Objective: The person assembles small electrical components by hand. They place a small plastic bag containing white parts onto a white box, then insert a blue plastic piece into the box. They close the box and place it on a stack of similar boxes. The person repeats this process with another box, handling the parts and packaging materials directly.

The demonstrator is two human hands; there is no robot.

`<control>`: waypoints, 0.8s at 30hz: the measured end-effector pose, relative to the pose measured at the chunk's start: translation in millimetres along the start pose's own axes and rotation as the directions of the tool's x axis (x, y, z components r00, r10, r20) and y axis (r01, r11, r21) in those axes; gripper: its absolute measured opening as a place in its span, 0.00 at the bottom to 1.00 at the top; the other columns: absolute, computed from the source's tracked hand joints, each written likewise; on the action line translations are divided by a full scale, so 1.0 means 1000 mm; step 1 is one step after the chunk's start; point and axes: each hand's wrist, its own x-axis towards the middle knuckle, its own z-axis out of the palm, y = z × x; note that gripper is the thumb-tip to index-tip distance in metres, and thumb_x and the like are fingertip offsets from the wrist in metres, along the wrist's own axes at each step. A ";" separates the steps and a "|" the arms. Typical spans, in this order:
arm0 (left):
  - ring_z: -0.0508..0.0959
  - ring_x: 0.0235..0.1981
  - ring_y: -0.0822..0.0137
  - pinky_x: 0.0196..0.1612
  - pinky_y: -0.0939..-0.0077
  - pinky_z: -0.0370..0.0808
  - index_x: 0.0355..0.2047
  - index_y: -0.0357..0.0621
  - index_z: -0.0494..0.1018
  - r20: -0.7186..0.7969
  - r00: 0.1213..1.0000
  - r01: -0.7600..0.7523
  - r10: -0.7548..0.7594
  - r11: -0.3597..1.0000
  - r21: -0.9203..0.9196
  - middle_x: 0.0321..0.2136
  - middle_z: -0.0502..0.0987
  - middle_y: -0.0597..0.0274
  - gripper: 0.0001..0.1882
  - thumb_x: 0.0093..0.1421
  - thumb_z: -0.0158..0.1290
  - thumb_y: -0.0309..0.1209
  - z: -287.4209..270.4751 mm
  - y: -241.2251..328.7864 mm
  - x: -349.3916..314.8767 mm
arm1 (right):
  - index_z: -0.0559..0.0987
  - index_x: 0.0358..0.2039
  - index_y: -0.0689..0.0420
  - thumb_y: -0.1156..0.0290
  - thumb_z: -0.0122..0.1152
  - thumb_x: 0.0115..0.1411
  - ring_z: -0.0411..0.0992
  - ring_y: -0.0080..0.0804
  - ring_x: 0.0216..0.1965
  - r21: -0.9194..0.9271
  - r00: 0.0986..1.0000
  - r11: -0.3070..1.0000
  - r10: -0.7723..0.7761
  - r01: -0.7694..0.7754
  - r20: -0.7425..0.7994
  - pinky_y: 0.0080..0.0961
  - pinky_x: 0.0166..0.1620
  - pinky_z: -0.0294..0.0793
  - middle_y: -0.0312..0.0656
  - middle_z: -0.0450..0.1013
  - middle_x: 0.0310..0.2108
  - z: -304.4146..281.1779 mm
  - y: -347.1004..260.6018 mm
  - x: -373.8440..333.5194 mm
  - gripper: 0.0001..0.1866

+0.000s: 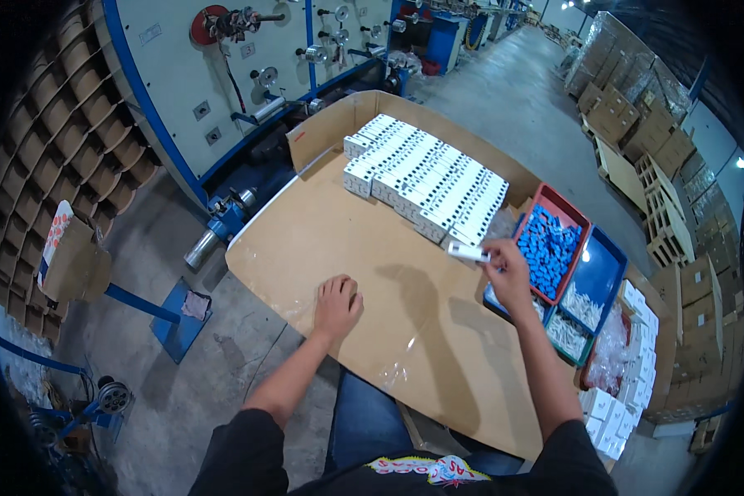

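My right hand grips a small white box with a dark mark, between thumb and fingers. It is held at the near right corner of a block of similar white boxes, which stand packed in rows. Whether the held box touches them I cannot tell. Just right of that hand is a red tray full of small blue pieces. Resting on the cardboard-covered table near its left edge is my left hand, palm down, fingers slightly bent, holding nothing.
A blue tray and a green tray hold slim white pieces. Beyond them lie clear plastic bags and stacked white boxes. A cardboard wall borders the table's far side. Left stands a machine panel.
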 end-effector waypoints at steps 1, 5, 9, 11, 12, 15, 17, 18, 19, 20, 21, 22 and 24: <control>0.70 0.57 0.52 0.61 0.53 0.64 0.48 0.41 0.73 0.014 1.000 0.013 -0.013 1.000 -0.012 0.52 0.73 0.52 0.19 0.60 0.56 0.38 -0.001 -0.002 0.000 | 0.80 0.43 0.62 0.81 0.69 0.55 0.77 0.32 0.40 0.007 1.000 1.000 -0.022 0.022 -0.023 0.27 0.40 0.80 0.43 0.77 0.40 0.010 0.004 0.028 0.15; 0.70 0.57 0.52 0.61 0.54 0.64 0.49 0.42 0.73 0.042 0.998 0.054 -0.052 0.997 -0.053 0.52 0.73 0.53 0.23 0.58 0.58 0.42 -0.007 0.002 0.008 | 0.81 0.44 0.60 0.78 0.71 0.55 0.80 0.34 0.38 -0.025 0.993 0.997 -0.075 0.073 -0.096 0.29 0.39 0.79 0.46 0.80 0.39 0.056 0.044 0.139 0.15; 0.69 0.57 0.53 0.62 0.54 0.62 0.48 0.43 0.73 0.068 0.996 0.065 -0.058 0.993 -0.102 0.51 0.72 0.56 0.28 0.51 0.64 0.45 -0.009 -0.004 0.012 | 0.81 0.42 0.61 0.74 0.71 0.56 0.80 0.42 0.36 -0.024 0.986 0.992 -0.124 0.122 -0.111 0.34 0.40 0.79 0.50 0.80 0.38 0.108 0.084 0.239 0.14; 0.69 0.57 0.53 0.61 0.54 0.62 0.48 0.44 0.73 0.087 0.995 0.063 -0.056 0.995 -0.074 0.51 0.71 0.56 0.29 0.50 0.64 0.47 -0.010 -0.009 0.010 | 0.80 0.40 0.63 0.74 0.71 0.56 0.80 0.43 0.37 -0.041 0.978 0.988 -0.154 0.150 -0.138 0.34 0.40 0.79 0.50 0.77 0.35 0.135 0.085 0.280 0.12; 0.69 0.57 0.52 0.61 0.54 0.62 0.48 0.44 0.73 0.083 0.996 0.045 -0.038 0.995 -0.085 0.51 0.71 0.56 0.30 0.49 0.65 0.48 -0.006 -0.008 0.013 | 0.80 0.40 0.62 0.74 0.71 0.57 0.79 0.44 0.36 -0.008 0.973 0.984 -0.178 0.179 -0.149 0.36 0.40 0.78 0.50 0.76 0.34 0.141 0.096 0.306 0.11; 0.68 0.57 0.54 0.59 0.55 0.62 0.50 0.44 0.73 0.148 0.988 0.057 -0.047 0.996 -0.062 0.53 0.70 0.54 0.31 0.51 0.63 0.50 -0.007 -0.011 0.016 | 0.80 0.40 0.62 0.73 0.71 0.57 0.78 0.46 0.36 -0.131 0.951 0.970 -0.231 0.207 -0.206 0.39 0.40 0.77 0.51 0.76 0.35 0.177 0.116 0.364 0.12; 0.68 0.58 0.54 0.59 0.55 0.62 0.50 0.45 0.73 0.174 0.983 0.070 -0.062 0.997 -0.045 0.53 0.70 0.54 0.32 0.51 0.63 0.51 -0.009 -0.012 0.018 | 0.80 0.42 0.60 0.71 0.71 0.58 0.79 0.44 0.35 -0.158 0.931 0.952 -0.291 0.260 -0.222 0.37 0.40 0.77 0.49 0.76 0.35 0.199 0.121 0.397 0.13; 0.68 0.58 0.54 0.59 0.55 0.62 0.50 0.45 0.73 0.187 0.980 0.079 -0.070 0.996 -0.039 0.53 0.70 0.54 0.33 0.51 0.63 0.52 -0.010 -0.011 0.017 | 0.79 0.43 0.59 0.70 0.71 0.58 0.79 0.43 0.34 -0.173 0.919 0.942 -0.321 0.286 -0.227 0.36 0.40 0.77 0.48 0.76 0.34 0.208 0.123 0.410 0.14; 0.68 0.58 0.53 0.59 0.54 0.62 0.50 0.45 0.73 0.194 0.978 0.082 -0.072 0.996 -0.044 0.54 0.70 0.54 0.33 0.51 0.63 0.52 -0.010 -0.012 0.018 | 0.79 0.43 0.58 0.70 0.71 0.58 0.78 0.44 0.35 -0.199 0.918 0.937 -0.329 0.288 -0.222 0.38 0.40 0.77 0.49 0.76 0.34 0.217 0.125 0.423 0.14; 0.68 0.59 0.53 0.60 0.54 0.62 0.50 0.45 0.73 0.198 0.977 0.084 -0.073 0.995 -0.050 0.54 0.70 0.54 0.33 0.51 0.63 0.53 -0.010 -0.013 0.019 | 0.79 0.43 0.56 0.69 0.71 0.58 0.78 0.45 0.35 -0.225 0.915 0.930 -0.340 0.292 -0.217 0.39 0.40 0.76 0.49 0.75 0.34 0.224 0.126 0.436 0.14; 0.68 0.59 0.53 0.60 0.54 0.62 0.50 0.45 0.73 0.202 0.977 0.086 -0.073 0.995 -0.056 0.54 0.70 0.54 0.33 0.51 0.63 0.53 -0.009 -0.013 0.019 | 0.79 0.43 0.55 0.69 0.71 0.58 0.77 0.46 0.36 -0.252 0.912 0.921 -0.351 0.296 -0.212 0.40 0.40 0.76 0.50 0.75 0.33 0.231 0.128 0.448 0.14; 0.67 0.59 0.53 0.60 0.54 0.62 0.50 0.45 0.73 0.219 0.973 0.090 -0.075 0.994 -0.058 0.54 0.69 0.54 0.33 0.51 0.63 0.53 -0.010 -0.012 0.021 | 0.78 0.44 0.54 0.70 0.70 0.59 0.77 0.50 0.37 -0.268 0.911 0.913 -0.363 0.306 -0.196 0.42 0.41 0.76 0.50 0.75 0.35 0.238 0.134 0.459 0.13; 0.67 0.60 0.53 0.61 0.53 0.61 0.50 0.45 0.73 0.252 0.964 0.100 -0.082 0.993 -0.061 0.54 0.69 0.54 0.33 0.52 0.63 0.54 -0.011 -0.011 0.025 | 0.77 0.45 0.53 0.71 0.68 0.60 0.75 0.56 0.40 -0.299 0.907 0.895 -0.389 0.330 -0.162 0.47 0.42 0.75 0.52 0.75 0.38 0.251 0.148 0.476 0.13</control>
